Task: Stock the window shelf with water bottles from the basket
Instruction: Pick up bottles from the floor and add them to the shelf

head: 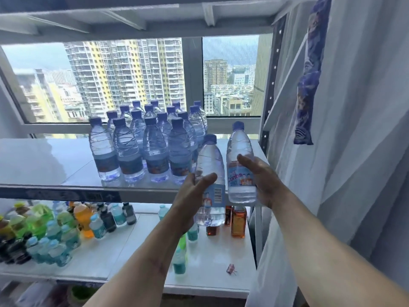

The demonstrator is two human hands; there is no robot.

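With a cluster of capped water bottles standing on the window shelf, the left hand grips one full bottle and the right hand grips another, both upright, caps up, side by side at the shelf's front right edge.
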